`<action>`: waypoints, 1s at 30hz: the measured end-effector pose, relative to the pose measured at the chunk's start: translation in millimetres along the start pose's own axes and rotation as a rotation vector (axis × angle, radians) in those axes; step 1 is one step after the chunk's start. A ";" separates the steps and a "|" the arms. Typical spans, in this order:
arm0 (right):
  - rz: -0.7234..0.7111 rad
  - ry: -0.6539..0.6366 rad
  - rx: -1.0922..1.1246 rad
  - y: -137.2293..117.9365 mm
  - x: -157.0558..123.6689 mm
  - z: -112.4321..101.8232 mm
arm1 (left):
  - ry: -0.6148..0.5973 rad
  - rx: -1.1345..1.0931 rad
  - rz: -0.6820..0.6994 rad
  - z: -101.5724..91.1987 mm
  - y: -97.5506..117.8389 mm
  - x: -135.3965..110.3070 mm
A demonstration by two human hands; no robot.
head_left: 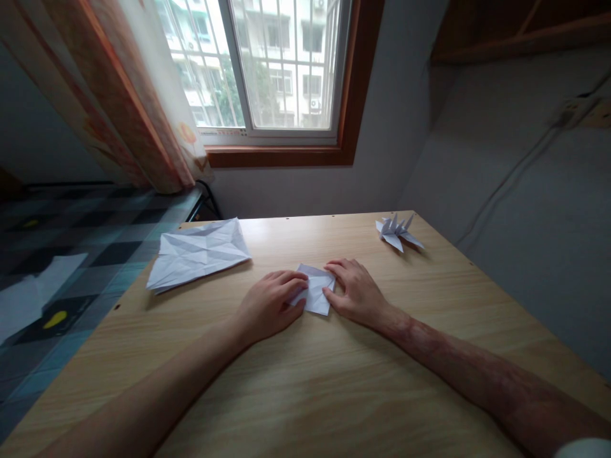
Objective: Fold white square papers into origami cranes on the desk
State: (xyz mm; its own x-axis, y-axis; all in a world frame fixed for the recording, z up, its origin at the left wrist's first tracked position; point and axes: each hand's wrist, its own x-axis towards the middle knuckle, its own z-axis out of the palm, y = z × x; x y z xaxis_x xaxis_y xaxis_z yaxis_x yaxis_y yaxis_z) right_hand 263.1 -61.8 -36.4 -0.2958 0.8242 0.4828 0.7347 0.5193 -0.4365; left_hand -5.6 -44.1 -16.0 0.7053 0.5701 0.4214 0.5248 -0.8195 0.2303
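Observation:
A small folded white paper (316,289) lies flat on the wooden table (305,381) near its middle. My left hand (270,305) rests on the paper's left edge, fingers curled and pressing down on it. From the other side my right hand (351,289) presses on the paper's right edge, fingertips bent onto it. Both hands hold the paper against the tabletop.
A larger creased white sheet (198,251) lies at the table's back left, overhanging the edge. A finished folded paper figure with spiky points (396,232) sits at the back right. Beyond are a window (281,70), a curtain (128,95) and a bed with a checked cover (71,254) to the left.

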 end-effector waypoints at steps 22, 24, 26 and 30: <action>-0.094 0.007 -0.172 -9.7 -1.0 -5.1 | 0.011 0.033 -0.032 1.4 -1.2 -0.4; -0.106 0.001 -0.183 -10.4 -1.4 -5.1 | 0.013 0.031 -0.029 1.0 -0.9 -0.3; -0.112 -0.003 -0.184 -10.7 -1.7 -5.1 | 0.008 0.028 -0.030 0.4 -0.3 -0.1; -0.099 -0.008 -0.184 -10.9 -1.8 -5.9 | -0.011 0.027 -0.035 -0.5 0.8 0.8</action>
State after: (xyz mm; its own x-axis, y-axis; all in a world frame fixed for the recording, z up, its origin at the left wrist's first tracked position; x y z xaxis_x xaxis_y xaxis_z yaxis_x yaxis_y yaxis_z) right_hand 259.2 -70.2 -28.1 -0.3764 0.7733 0.5103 0.8006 0.5486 -0.2408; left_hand -4.8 -44.2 -15.1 0.6912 0.5994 0.4036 0.5622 -0.7970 0.2209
